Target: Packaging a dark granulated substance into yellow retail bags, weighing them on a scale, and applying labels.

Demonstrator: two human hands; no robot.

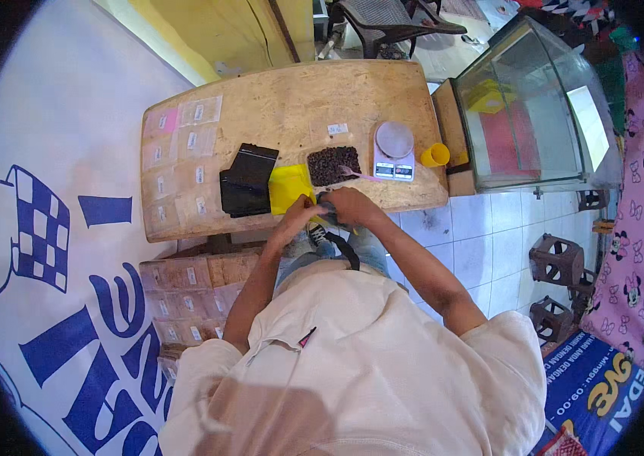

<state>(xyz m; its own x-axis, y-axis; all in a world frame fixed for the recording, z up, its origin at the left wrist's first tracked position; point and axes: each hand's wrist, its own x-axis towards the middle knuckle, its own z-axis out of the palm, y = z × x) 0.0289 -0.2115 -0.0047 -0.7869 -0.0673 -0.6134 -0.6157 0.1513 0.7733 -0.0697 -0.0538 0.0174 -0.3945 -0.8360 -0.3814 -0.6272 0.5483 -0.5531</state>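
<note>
My left hand [297,218] and my right hand [351,205] meet at the table's near edge. Between them is a small dark item [327,210], perhaps a pouch, mostly hidden by my fingers. My right hand grips it, and the fingertips of my left hand pinch at its left side. Just beyond my left hand lies a flat yellow pouch [288,187]. Overlapping black pouches [247,185] lie left of it. Past my right hand, a heap of dark brown beans [325,162], seemingly coffee, has a pink plastic spoon [359,173] resting in it.
On the wooden table [276,102] are a digital kitchen scale [395,149], a yellow cup [435,155], a paper label [338,129] and rows of labelled clear packets [188,165]. A glass display case [533,114] stands right. Plastic stools [556,259] are on the tiled floor.
</note>
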